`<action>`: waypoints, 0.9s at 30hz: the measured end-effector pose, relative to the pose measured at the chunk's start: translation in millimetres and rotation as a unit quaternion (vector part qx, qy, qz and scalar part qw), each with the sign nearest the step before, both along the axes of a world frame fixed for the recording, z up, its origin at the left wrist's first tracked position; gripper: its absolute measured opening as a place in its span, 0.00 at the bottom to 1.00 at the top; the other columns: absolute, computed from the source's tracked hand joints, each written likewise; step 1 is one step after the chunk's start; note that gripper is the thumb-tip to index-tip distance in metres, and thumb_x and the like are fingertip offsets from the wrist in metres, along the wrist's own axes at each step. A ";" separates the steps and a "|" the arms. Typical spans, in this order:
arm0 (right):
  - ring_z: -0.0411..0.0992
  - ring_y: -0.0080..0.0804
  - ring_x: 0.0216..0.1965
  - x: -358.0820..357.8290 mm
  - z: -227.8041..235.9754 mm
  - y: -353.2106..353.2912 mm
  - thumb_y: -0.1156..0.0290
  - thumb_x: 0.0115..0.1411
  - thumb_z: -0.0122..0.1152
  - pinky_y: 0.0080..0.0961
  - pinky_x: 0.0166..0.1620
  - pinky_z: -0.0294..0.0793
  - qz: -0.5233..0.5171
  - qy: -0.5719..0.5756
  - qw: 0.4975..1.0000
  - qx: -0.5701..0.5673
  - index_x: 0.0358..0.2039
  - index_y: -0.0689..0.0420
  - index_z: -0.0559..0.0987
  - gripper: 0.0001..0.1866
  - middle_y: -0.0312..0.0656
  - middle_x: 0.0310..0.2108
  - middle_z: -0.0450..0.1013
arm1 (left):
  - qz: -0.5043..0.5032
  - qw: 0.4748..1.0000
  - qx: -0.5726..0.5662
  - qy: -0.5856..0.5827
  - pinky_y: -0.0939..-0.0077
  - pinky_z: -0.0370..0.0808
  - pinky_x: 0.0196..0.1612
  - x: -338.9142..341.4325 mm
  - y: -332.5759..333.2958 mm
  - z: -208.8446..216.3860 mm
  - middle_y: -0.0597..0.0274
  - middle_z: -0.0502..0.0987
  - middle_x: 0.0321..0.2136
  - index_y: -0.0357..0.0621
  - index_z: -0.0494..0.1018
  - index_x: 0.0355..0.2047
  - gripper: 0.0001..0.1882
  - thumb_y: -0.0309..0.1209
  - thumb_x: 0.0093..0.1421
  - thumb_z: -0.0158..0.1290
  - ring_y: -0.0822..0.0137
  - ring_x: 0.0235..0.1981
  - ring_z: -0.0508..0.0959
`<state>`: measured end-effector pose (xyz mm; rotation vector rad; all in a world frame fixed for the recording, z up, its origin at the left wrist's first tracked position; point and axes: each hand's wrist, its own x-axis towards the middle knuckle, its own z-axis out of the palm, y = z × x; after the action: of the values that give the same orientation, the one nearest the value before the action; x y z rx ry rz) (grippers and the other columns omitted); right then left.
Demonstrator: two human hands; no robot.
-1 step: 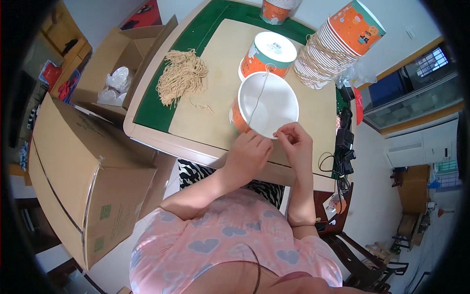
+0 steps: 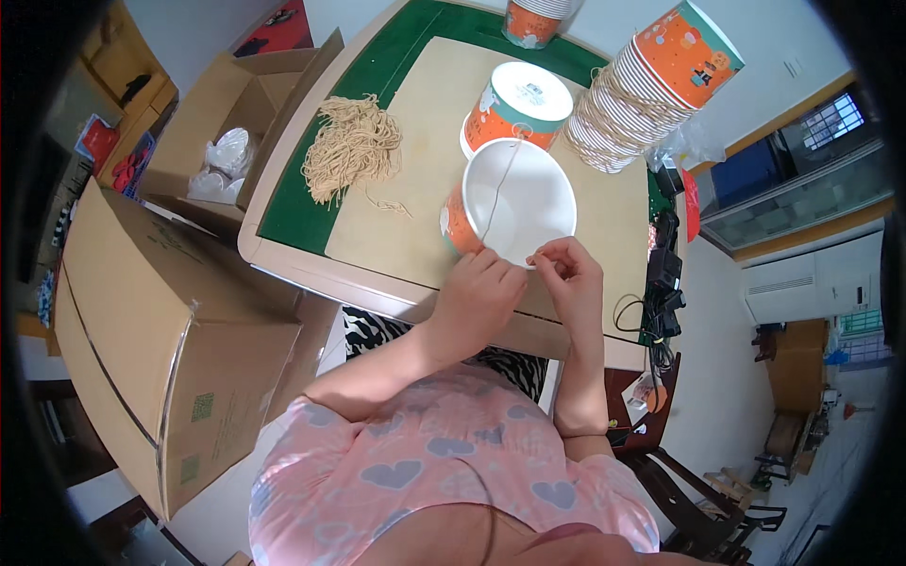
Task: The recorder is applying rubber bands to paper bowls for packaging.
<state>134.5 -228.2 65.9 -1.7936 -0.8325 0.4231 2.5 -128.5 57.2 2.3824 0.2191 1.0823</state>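
Observation:
A white-lined paper bucket [image 2: 528, 203] with an orange printed outside stands tilted toward me at the table's near side. A thin beige cord [image 2: 497, 193] runs from its far rim across the opening, down to my left hand [image 2: 478, 294]. That hand is closed at the near rim, with the cord going in at its fingers. Beside it, my right hand [image 2: 569, 274] pinches thumb and forefinger together at the same rim. What lies between those fingertips is too small to make out. Behind stands an upside-down paper bucket [image 2: 531, 90].
A heap of beige cords [image 2: 351, 151] lies at the left on the table mat [image 2: 415, 104]. Stacked buckets with cords [image 2: 628, 113] lean at the far right. Black adapters and cables [image 2: 665, 274] line the right edge; cardboard boxes [image 2: 226, 406] stand left of the table.
The cord across the opening has shifted very slightly to the right. Both hands stay at the near rim.

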 end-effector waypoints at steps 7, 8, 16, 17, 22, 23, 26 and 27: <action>0.59 0.10 0.20 1.3 -0.1 -5.0 0.77 0.58 0.58 0.11 0.24 0.58 0.079 0.010 0.997 0.003 0.32 0.61 0.76 0.02 0.29 0.23 0.71 | -0.223 0.933 -0.205 0.195 0.62 0.71 0.34 16.7 35.2 29.0 0.51 0.76 0.28 0.39 0.67 0.36 0.08 0.26 0.56 0.51 0.51 0.31 0.76; 0.61 0.09 0.23 2.2 -0.5 -4.9 0.78 0.59 0.57 0.10 0.26 0.59 0.096 0.043 0.994 0.014 0.32 0.62 0.75 0.02 0.28 0.24 0.70 | -0.235 0.912 -0.259 0.215 0.64 0.71 0.33 20.3 41.6 25.6 0.52 0.75 0.28 0.39 0.66 0.37 0.09 0.26 0.57 0.52 0.52 0.29 0.76; 0.60 0.09 0.23 8.0 -0.4 -5.1 0.76 0.61 0.55 0.10 0.26 0.58 0.063 -0.002 0.998 -0.010 0.32 0.62 0.75 0.03 0.27 0.22 0.68 | -0.276 0.826 -0.385 0.305 0.77 0.69 0.23 28.9 63.9 21.2 0.68 0.67 0.17 0.41 0.68 0.36 0.07 0.28 0.58 0.50 0.77 0.21 0.69; 0.60 0.09 0.22 8.5 -0.5 -5.0 0.76 0.61 0.55 0.10 0.25 0.57 0.058 0.012 0.998 -0.009 0.33 0.62 0.75 0.03 0.27 0.22 0.68 | -0.306 0.833 -0.331 0.320 0.76 0.69 0.23 28.0 67.0 25.9 0.67 0.67 0.16 0.41 0.70 0.34 0.06 0.29 0.57 0.52 0.76 0.21 0.69; 0.59 0.09 0.21 11.5 -3.4 -1.9 0.76 0.61 0.54 0.10 0.23 0.56 0.060 0.013 0.998 0.005 0.33 0.61 0.75 0.03 0.27 0.22 0.69 | -0.288 0.878 -0.207 0.321 0.77 0.65 0.23 23.3 64.8 34.6 0.65 0.70 0.18 0.42 0.77 0.29 0.02 0.26 0.55 0.55 0.75 0.20 0.68; 0.59 0.09 0.20 10.8 -2.2 -0.8 0.76 0.62 0.53 0.10 0.23 0.55 0.054 0.022 0.998 0.000 0.33 0.61 0.75 0.03 0.27 0.23 0.69 | -0.290 0.906 -0.175 0.254 0.75 0.67 0.25 23.4 65.1 27.5 0.63 0.72 0.20 0.43 0.77 0.30 0.03 0.26 0.55 0.55 0.70 0.21 0.71; 0.55 0.08 0.18 8.8 -3.3 2.1 0.74 0.60 0.56 0.12 0.21 0.51 0.042 0.056 0.997 0.029 0.31 0.59 0.78 0.04 0.25 0.18 0.65 | -0.280 0.933 -0.110 0.196 0.70 0.70 0.28 21.0 66.0 25.7 0.59 0.75 0.23 0.45 0.78 0.31 0.04 0.25 0.54 0.55 0.61 0.24 0.75; 0.55 0.08 0.18 9.1 -3.6 2.4 0.74 0.60 0.56 0.12 0.21 0.51 0.042 0.056 0.997 0.029 0.31 0.59 0.78 0.04 0.25 0.18 0.65 | -0.270 0.938 -0.079 0.204 0.68 0.71 0.30 19.9 66.3 27.9 0.58 0.76 0.25 0.45 0.78 0.30 0.04 0.24 0.53 0.55 0.57 0.26 0.76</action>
<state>143.6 -225.8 62.3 -1.6710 -0.8344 0.5435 22.4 -62.2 85.1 2.2913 -0.1956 0.3020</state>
